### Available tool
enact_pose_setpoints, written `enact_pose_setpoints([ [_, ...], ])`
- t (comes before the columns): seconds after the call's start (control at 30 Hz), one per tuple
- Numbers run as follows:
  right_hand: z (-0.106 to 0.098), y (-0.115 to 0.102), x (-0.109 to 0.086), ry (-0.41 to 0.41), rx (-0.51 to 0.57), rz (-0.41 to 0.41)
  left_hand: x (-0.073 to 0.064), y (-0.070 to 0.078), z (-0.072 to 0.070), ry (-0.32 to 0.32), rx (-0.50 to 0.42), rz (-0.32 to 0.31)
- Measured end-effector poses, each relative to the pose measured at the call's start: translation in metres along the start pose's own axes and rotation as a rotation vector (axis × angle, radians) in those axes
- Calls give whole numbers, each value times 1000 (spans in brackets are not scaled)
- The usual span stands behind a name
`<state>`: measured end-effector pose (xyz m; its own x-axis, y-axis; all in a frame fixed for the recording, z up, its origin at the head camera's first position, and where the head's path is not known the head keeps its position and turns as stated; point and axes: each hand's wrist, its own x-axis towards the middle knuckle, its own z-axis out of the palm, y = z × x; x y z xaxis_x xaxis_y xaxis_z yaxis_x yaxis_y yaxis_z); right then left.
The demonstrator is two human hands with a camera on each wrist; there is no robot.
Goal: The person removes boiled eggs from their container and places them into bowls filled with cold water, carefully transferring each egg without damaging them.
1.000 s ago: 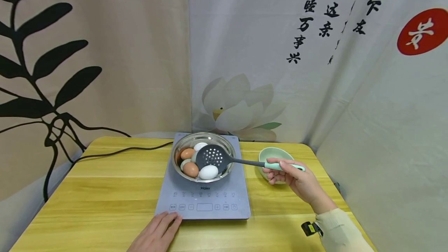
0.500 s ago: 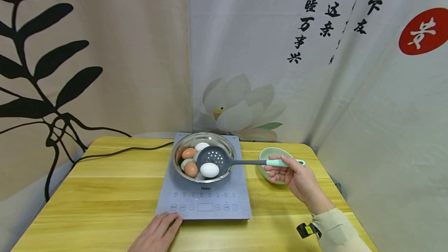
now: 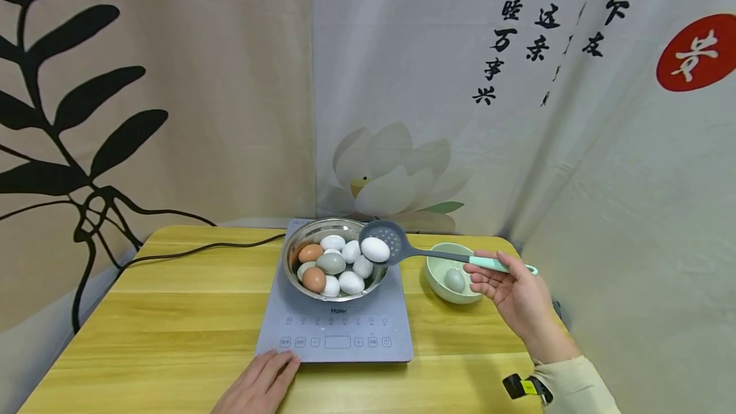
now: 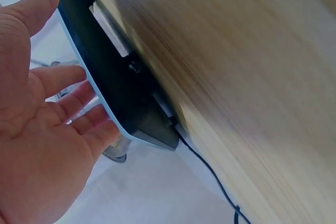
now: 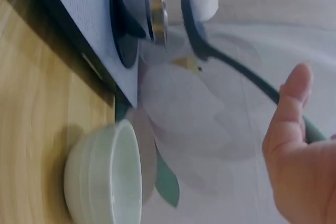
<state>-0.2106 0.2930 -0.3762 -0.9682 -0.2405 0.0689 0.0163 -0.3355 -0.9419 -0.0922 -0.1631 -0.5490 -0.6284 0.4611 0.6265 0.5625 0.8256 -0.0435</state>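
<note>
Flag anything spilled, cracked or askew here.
Nothing stands out. One white egg sits in the skimmer; the metal bowl and green bowl both stand upright. No spill or cracked shell shows, though undersides are hidden.

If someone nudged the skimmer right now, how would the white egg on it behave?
The white egg would probably roll, being rounded and unsecured on the shallow, perforated skimmer. Its smooth surface suggests it could slide easily too. It looks like it's in its shell, so dropping onto the metal bowl's hard rim might crack it.
</note>
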Motion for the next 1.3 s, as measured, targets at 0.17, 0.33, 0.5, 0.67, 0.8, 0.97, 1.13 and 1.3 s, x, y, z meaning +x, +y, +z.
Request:
enact_pose_setpoints([
  [0.17,-26,-12,-21,130,47,-36,0,1,-2,-8,10,1],
  [0.33,-52,-13,-39,231,81,-77,0,1,-3,-19,22,0],
  [0.5,-65,-7,-47,364,43,-50,-2,2,-3,-12,27,-7],
  [0.67,-66,4,-48,398,26,-38,-4,2,0,-1,23,-9],
  [0.8,-61,13,-48,400,-7,-38,-4,3,2,-1,24,-18],
  [0.97,-50,22,-49,462,-127,-31,-3,2,1,3,14,-8],
  [1.13,-37,29,-52,549,-284,-37,0,2,-1,-22,18,-10],
  [1.3,-25,38,-56,567,-453,-74,1,3,-3,-39,41,-14],
])
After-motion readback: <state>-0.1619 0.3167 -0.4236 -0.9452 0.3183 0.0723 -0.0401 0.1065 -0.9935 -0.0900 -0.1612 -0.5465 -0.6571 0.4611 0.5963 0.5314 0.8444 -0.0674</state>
